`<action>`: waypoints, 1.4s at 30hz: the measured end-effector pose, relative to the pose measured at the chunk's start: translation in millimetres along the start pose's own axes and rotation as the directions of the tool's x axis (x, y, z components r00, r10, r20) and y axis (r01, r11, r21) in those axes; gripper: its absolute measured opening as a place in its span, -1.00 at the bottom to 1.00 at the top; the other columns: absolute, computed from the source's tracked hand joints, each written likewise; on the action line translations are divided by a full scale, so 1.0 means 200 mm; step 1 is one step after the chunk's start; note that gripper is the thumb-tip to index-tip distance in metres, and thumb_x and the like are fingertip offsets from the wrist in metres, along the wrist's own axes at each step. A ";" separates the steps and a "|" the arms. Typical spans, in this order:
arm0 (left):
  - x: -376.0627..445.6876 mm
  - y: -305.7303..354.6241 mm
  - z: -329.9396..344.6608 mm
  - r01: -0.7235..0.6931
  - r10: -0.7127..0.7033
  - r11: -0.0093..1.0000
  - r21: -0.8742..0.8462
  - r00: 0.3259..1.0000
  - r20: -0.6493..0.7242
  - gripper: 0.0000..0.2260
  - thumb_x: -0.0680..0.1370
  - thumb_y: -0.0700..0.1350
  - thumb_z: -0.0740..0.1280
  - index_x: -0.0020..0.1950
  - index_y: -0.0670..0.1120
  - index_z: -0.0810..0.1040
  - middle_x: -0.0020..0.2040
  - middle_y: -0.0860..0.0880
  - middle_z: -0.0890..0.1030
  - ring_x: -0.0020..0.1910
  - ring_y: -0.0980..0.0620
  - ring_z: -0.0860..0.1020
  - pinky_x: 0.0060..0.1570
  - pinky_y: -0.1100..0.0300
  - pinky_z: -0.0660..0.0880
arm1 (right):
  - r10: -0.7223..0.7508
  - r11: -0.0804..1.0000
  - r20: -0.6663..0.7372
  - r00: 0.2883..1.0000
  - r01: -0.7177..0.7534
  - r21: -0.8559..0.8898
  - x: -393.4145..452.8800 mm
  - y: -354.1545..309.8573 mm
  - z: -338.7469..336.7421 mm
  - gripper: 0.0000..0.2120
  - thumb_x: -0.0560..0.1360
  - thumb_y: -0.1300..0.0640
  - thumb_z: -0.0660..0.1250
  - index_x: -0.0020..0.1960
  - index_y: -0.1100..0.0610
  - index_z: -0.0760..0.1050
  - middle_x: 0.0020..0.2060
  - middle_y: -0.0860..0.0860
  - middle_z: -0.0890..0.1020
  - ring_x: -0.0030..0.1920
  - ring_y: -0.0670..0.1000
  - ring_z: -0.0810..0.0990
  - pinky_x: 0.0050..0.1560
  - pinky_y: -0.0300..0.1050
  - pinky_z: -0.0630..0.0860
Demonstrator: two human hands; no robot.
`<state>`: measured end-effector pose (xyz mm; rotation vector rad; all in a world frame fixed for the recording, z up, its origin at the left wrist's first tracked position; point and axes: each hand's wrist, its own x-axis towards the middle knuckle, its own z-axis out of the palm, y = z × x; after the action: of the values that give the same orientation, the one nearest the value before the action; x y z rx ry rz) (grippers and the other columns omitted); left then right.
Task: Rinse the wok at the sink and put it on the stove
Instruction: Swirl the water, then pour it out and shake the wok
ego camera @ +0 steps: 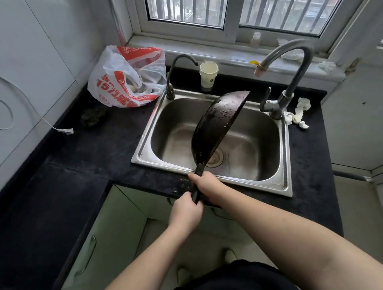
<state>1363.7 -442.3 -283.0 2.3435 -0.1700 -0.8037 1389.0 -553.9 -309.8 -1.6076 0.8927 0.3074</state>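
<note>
Counter (95, 154): dark stone, L-shaped, wraps the sink on the left, near and right sides.
Window (228, 3): behind the sink, barred outside, pale sill running along the back.
Sink (284, 164): steel basin set in the counter, bare wet floor, drain near its front edge.
Wok (219, 122): black, held tipped on edge over the sink, outer side facing left, water beads on that shell, rim pointing up toward the back right; clear of the basin floor.
Plastic bag (126, 78): white with red print, on the counter at the sink's back left corner, mouth slumped open.
Main tap (297, 69): tall curved spout at the sink's back right, outlet over the basin.
Small tap (177, 74): thin dark gooseneck at the sink's back left rim.
Right hand (208, 182): fingers wrapped round the wok handle, nearer the pan, over the sink's front rim.
Left hand (185, 211): fist wrapped round the handle end, just in front of the sink.
Paper cup (209, 75): upright behind the sink's back rim.
Crumpled tissue (300, 113): on the counter right of the sink.
Scrubber (94, 115): dark wad, left of the sink.
</note>
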 end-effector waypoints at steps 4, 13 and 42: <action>0.01 0.05 0.03 0.029 -0.029 1.000 -0.009 0.999 -0.013 -0.82 0.54 -0.02 0.27 -0.06 -0.13 0.50 -0.04 -0.18 0.64 -0.03 -0.22 0.59 -0.18 0.07 0.45 | 0.007 1.000 0.013 1.000 -0.007 -0.001 0.03 0.01 -0.04 -0.78 0.55 -0.01 0.28 -0.10 0.15 0.45 -0.25 0.06 0.54 -0.22 0.07 0.53 -0.19 -0.12 0.46; -0.02 0.16 0.08 0.106 -0.107 0.994 -0.025 0.993 -0.051 -0.82 0.56 -0.01 0.28 -0.13 -0.10 0.47 -0.01 -0.21 0.64 0.02 -0.25 0.58 -0.18 0.08 0.41 | -0.007 0.996 0.077 0.997 0.013 -0.084 0.07 0.01 -0.12 -0.73 0.56 -0.02 0.28 -0.02 0.21 0.45 -0.14 0.10 0.56 -0.10 0.12 0.56 -0.09 -0.08 0.45; -0.14 0.56 -0.19 0.149 -0.129 0.985 0.093 0.973 -0.192 -0.76 0.53 -0.03 0.28 -0.30 -0.06 0.37 -0.35 0.01 0.48 -0.39 0.00 0.43 -0.46 0.15 0.26 | -0.157 0.976 0.271 0.950 0.107 0.191 -0.01 -0.31 -0.27 -0.68 0.28 -0.11 0.34 -0.18 0.14 0.44 -0.22 0.12 0.51 -0.19 0.09 0.52 -0.15 -0.01 0.43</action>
<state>1371.9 -500.4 -176.5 2.5381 0.0325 -0.6506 1414.9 -603.0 -250.7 -1.4108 0.5713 0.3461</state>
